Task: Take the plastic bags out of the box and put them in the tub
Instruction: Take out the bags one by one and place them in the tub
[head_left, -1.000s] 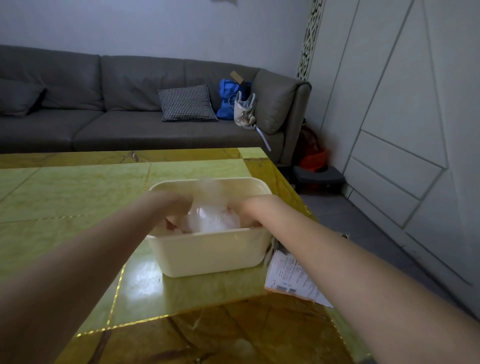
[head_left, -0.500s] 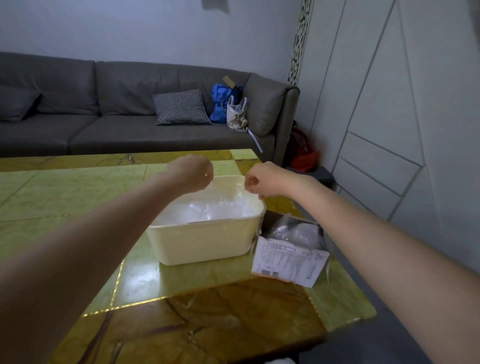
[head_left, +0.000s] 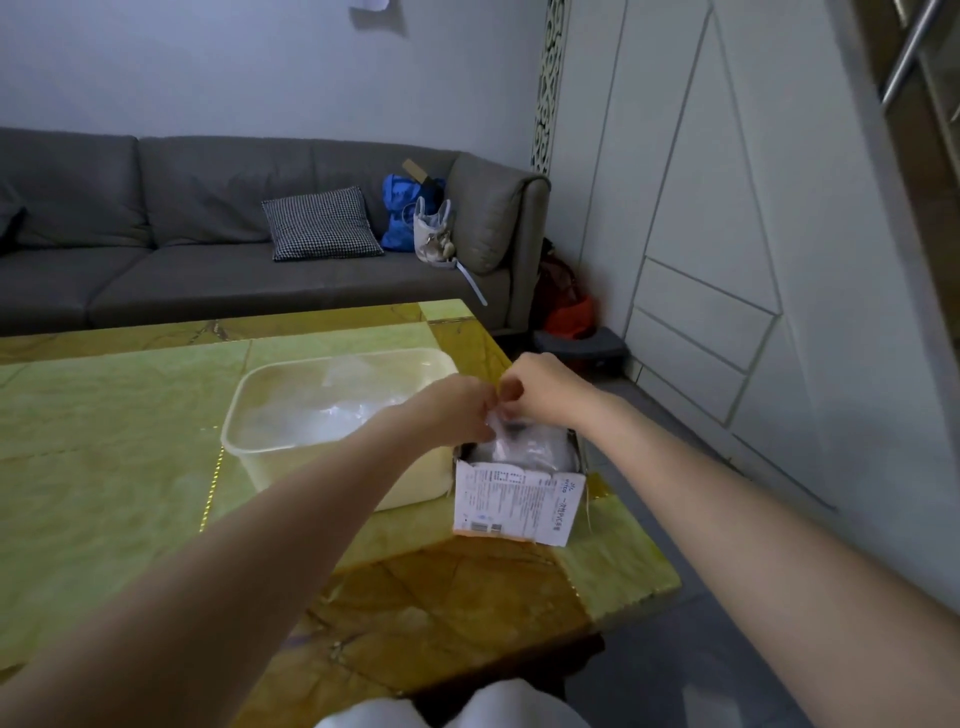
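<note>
Over the open box (head_left: 519, 499) at the right edge of the worktop (head_left: 104, 467), both hands meet on a clear plastic bag (head_left: 501, 423).

Left hand (head_left: 457, 410) and right hand (head_left: 540, 389) have their fingers curled and pinching the top of that bag, which rises out of the clear plastic bags (head_left: 530, 452) still packed in the box. Printed on the box's white front flap are blocks of small text, too fine to read, a barcode on an orange strip at the bottom left, and a blue logo whose letters cannot be made out. Just left of the box, almost touching it, stands the cream tub (head_left: 249, 457), with crumpled clear bags (head_left: 332, 410) already lying inside. Behind the worktop is a grey sofa (head_left: 156, 234) carrying a checked cushion (head_left: 322, 223) and a blue bag (head_left: 397, 213).
</note>
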